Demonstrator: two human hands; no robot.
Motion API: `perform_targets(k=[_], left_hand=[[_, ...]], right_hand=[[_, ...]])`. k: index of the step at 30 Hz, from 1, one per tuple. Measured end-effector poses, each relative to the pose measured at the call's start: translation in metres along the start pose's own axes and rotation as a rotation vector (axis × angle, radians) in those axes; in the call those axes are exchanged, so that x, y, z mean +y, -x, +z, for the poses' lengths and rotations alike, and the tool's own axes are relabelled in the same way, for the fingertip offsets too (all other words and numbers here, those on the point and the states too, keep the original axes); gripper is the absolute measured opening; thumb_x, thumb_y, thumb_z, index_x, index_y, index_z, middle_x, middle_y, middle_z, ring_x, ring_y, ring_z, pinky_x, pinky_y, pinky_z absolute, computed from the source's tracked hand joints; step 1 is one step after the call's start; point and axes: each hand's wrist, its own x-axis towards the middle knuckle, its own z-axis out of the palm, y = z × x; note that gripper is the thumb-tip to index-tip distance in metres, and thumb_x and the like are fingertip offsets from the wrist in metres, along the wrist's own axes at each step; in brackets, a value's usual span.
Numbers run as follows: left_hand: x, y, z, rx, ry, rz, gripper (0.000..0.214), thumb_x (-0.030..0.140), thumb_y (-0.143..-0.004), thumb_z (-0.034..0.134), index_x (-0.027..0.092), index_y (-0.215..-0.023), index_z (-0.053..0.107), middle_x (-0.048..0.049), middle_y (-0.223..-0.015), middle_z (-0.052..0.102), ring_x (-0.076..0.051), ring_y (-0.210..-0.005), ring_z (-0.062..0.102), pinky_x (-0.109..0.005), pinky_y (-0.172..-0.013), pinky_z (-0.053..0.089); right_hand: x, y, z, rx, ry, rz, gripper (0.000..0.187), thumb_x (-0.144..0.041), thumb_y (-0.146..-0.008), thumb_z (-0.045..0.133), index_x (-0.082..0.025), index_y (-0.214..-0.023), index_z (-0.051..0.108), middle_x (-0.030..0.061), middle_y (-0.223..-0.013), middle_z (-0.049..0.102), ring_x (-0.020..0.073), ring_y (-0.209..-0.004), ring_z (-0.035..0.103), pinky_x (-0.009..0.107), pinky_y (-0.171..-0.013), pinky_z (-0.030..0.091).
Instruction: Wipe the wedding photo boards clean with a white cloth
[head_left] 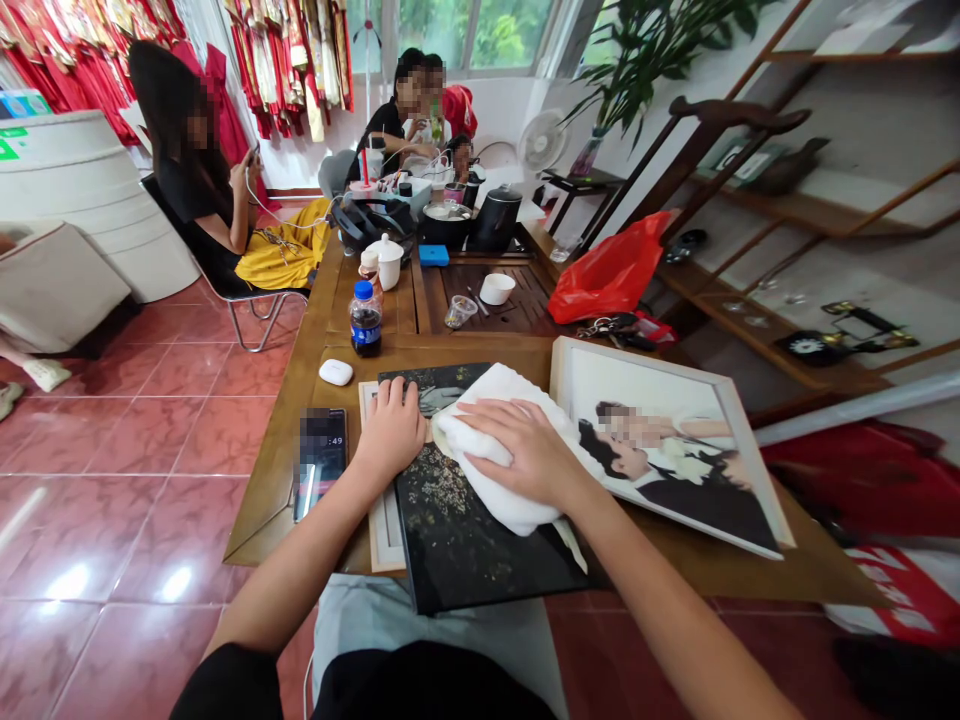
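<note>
R hand (529,450): flat, fingers spread, pressing white cloth (499,440) onto black photo panel (465,530). L hand (390,430): open, steadying panel's edge, wooden table (300,400).

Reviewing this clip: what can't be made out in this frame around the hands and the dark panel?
- Head view: the middle of the dark panel lies under the white cloth and right hand.
- The pale frame beneath is mostly covered by the panel.
- The left hand hides the panel's upper left edge.
- The phone screen is blurred.
- The panel's near edge is past the table.
</note>
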Motion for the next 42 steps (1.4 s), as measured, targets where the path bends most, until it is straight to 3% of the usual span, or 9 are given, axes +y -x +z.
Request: perform_targets(k=[11, 15, 23, 26, 33, 42], left_hand=[[-0.001, 0.000, 0.001, 0.001, -0.025, 0.013, 0.041, 0.018, -0.099, 0.044, 0.010, -0.139, 0.051, -0.0192, -0.142, 0.054, -0.033, -0.133, 0.049, -0.045, -0.104, 0.048], [-0.001, 0.000, 0.002, 0.006, -0.017, 0.015, 0.041, 0.019, -0.100, 0.043, 0.011, -0.139, 0.052, -0.0183, -0.142, 0.055, -0.033, -0.133, 0.049, -0.045, -0.104, 0.047], [-0.001, 0.001, 0.004, 0.030, 0.002, 0.010, 0.041, 0.020, -0.099, 0.043, 0.011, -0.138, 0.053, -0.0182, -0.141, 0.055, -0.033, -0.133, 0.048, -0.046, -0.106, 0.046], [-0.001, 0.000, 0.003, 0.015, -0.001, 0.010, 0.042, 0.020, -0.099, 0.043, 0.010, -0.139, 0.052, -0.0187, -0.142, 0.054, -0.034, -0.134, 0.048, -0.046, -0.106, 0.045], [-0.001, 0.000, 0.002, -0.024, 0.009, -0.005, 0.045, 0.017, -0.096, 0.046, 0.011, -0.140, 0.050, -0.0194, -0.145, 0.052, -0.034, -0.136, 0.046, -0.047, -0.107, 0.045], [-0.001, 0.000, 0.002, -0.003, -0.007, 0.013, 0.043, 0.019, -0.098, 0.042, 0.009, -0.139, 0.051, -0.0202, -0.143, 0.053, -0.034, -0.134, 0.047, -0.047, -0.106, 0.046]], right_hand=[[-0.020, -0.005, -0.002, -0.152, -0.081, -0.189, 0.057, -0.034, -0.084, 0.064, -0.030, -0.141, 0.059, 0.0056, -0.149, 0.057, 0.0329, -0.137, 0.050, 0.058, -0.114, 0.026], [-0.014, -0.008, 0.000, -0.108, -0.067, -0.144, 0.053, -0.037, -0.087, 0.062, -0.030, -0.139, 0.060, 0.0056, -0.147, 0.059, 0.0318, -0.136, 0.052, 0.057, -0.112, 0.028], [-0.009, -0.020, 0.011, 0.118, 0.016, 0.149, 0.042, -0.042, -0.095, 0.052, -0.027, -0.132, 0.064, 0.0098, -0.141, 0.064, 0.0336, -0.129, 0.056, 0.059, -0.105, 0.034], [-0.010, -0.021, 0.011, 0.103, 0.011, 0.118, 0.043, -0.042, -0.095, 0.053, -0.026, -0.133, 0.064, 0.0102, -0.142, 0.063, 0.0336, -0.131, 0.055, 0.059, -0.106, 0.033], [-0.010, -0.022, 0.003, -0.037, -0.048, -0.104, 0.045, -0.041, -0.088, 0.062, -0.029, -0.132, 0.066, 0.0065, -0.142, 0.063, 0.0310, -0.133, 0.054, 0.054, -0.111, 0.031], [-0.007, -0.036, 0.011, 0.075, -0.028, 0.069, 0.042, -0.044, -0.094, 0.056, -0.027, -0.131, 0.064, 0.0080, -0.141, 0.064, 0.0310, -0.130, 0.055, 0.055, -0.108, 0.033]])
